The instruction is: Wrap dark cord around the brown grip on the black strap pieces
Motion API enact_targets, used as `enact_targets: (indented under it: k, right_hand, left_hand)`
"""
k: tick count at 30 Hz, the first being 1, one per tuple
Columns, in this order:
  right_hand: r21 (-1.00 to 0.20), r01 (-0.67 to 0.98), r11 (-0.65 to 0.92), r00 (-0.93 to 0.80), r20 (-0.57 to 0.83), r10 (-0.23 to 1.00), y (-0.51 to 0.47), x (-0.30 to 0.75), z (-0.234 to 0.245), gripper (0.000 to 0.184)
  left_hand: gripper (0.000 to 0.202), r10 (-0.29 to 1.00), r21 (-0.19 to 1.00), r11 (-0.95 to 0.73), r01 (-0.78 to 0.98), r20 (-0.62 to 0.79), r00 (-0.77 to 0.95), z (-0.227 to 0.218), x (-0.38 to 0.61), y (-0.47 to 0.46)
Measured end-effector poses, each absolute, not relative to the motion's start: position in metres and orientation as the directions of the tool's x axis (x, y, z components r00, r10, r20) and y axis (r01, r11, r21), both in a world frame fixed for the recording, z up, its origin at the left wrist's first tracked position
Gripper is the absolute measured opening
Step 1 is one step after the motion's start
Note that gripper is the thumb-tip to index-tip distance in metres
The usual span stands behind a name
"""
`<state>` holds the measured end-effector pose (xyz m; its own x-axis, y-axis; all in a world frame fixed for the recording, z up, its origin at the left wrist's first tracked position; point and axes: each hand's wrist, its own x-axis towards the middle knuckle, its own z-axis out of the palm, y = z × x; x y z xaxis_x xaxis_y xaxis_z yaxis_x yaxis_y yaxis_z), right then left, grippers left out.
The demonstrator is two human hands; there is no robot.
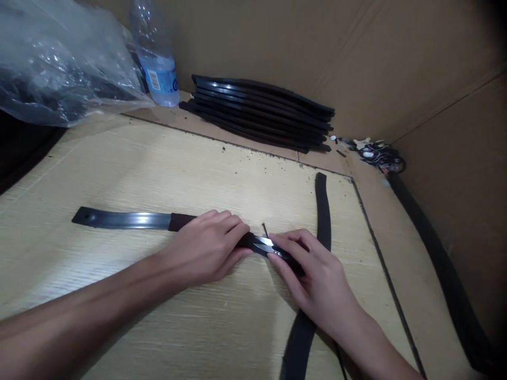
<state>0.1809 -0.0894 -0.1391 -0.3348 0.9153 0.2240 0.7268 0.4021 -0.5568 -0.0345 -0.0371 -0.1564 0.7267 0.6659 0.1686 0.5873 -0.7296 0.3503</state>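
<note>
In the head view, the left hand (pixel 209 243) closes over a long, glossy grey strip (pixel 134 219) with a dark brown sleeve (pixel 180 221), its bare end towards nine o'clock on the pale wood-grained table (pixel 138 169), while the right hand (pixel 320 274), towards four o'clock, grips small silver-bladed snips (pixel 262 241) against the covered end. The work looks partway: the sleeve is on, but whether the blades have cut anything cannot be told. Curved black strips (pixel 261 113) lie stacked at twelve o'clock, held by neither hand.
</note>
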Motion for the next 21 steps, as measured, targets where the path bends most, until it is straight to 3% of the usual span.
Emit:
enact_targets:
  k: [21]
  right_hand:
    - [-0.549,0.699,0.459,-0.352,0.295,0.888,-0.0898,0.1807,-0.1398,0.030]
  left_hand:
    - [0.032,0.669,0.351,-0.725,0.592,0.157,0.726,-0.1562,-0.0337,-0.0368]
